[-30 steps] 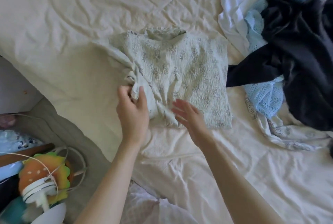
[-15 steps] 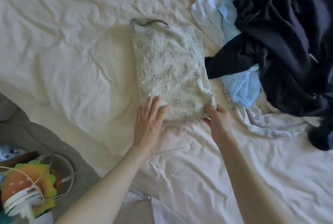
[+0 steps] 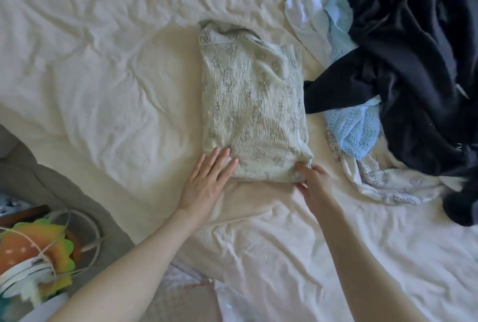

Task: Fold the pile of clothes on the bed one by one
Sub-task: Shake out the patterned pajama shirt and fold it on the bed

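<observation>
A pale green floral top (image 3: 252,104) lies on the cream bed sheet (image 3: 103,76), folded into a narrow upright rectangle. My left hand (image 3: 207,182) lies flat with straight fingers on the top's near left corner. My right hand (image 3: 314,182) pinches the near right corner of the top between thumb and fingers. The unfolded pile lies to the right: a dark navy garment (image 3: 413,68), a light blue eyelet piece (image 3: 354,130), a white garment (image 3: 310,3) and a white floral piece (image 3: 388,179).
The bed's edge runs along the lower left, with a grey mattress side (image 3: 64,179). Below it stand a colourful toy (image 3: 33,251) and white cables (image 3: 85,233). More pale fabric (image 3: 201,301) lies at the bottom centre.
The top's left half was folded over, so it went from a wide square to a narrow rectangle. Both hands then moved to its near corners, and they have stayed there.
</observation>
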`<state>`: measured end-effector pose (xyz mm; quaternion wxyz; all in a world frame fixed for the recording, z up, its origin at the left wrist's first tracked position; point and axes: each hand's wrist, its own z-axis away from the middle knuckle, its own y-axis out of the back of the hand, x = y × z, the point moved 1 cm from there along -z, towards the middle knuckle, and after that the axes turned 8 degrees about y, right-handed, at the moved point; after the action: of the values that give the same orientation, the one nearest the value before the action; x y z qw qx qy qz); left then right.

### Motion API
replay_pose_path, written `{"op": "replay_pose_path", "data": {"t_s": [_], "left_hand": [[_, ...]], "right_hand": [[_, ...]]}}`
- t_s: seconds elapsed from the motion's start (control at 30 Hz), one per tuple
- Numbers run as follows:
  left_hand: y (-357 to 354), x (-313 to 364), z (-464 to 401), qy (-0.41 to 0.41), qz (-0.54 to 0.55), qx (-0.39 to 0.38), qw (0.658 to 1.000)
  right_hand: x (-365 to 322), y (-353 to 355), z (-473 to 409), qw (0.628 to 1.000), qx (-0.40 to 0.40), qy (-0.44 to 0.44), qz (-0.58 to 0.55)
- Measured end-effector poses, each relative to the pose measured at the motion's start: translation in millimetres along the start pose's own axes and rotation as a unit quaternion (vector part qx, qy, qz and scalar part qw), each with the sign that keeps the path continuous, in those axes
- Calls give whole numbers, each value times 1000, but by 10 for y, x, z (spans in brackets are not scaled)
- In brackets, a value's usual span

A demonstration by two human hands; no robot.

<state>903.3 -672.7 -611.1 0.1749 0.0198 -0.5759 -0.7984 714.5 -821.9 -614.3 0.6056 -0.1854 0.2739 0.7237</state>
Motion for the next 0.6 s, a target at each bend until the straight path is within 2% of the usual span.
{"op": "replay_pose_path", "data": {"t_s": [0.1, 0.17, 0.23, 0.33, 0.43, 0.53, 0.6], "left_hand": [[18, -23, -72, -16, 26, 28, 999], [61, -45, -104, -30, 36, 49, 998], [122, -64, -110, -19, 72, 37, 997], [249, -87, -102, 20, 172, -18, 985], [377, -120, 16, 36, 213, -85, 973], [483, -116, 307, 24, 230, -210, 950], [506, -129, 496, 36, 254, -310, 916]], "right_hand": [[-42, -22, -24, 995, -48, -25, -83], [-50, -19, -15, 997, -37, -18, -69], [-45, 7, 22, 999, -32, -9, -42], [-30, 77, 113, 999, -30, -14, -17], [53, 198, 278, 998, -31, -45, 22], [244, 449, 573, 989, -41, -128, 53], [375, 642, 794, 980, -53, -184, 45]]}}
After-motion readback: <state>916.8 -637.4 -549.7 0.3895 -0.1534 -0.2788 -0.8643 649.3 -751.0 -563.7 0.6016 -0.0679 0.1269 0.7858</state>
